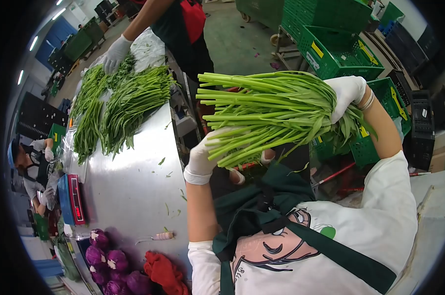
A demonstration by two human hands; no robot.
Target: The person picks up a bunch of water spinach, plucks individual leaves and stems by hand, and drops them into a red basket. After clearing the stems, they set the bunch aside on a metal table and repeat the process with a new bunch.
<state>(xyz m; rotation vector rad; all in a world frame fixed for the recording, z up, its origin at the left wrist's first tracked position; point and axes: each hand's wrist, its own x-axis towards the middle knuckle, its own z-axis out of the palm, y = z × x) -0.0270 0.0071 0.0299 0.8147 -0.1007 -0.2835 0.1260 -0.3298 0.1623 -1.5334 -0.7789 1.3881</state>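
Bunched greens (267,110) are held up beside the metal table (144,191). Right hand (348,96): thumb and curled fingers pinch the leafy end. Left hand (203,152): set against the stem side; fingers partly hidden, so their spread cannot be told. Two-ended support presumably holds the long stems level and aligned.

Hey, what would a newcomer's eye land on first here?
Probably the big bundle of green stalks held up between the gloved left hand and right hand, right of the metal table. Next, the round purple vegetables beside a red cloth at lower left, and the spread greens at the table's far end.
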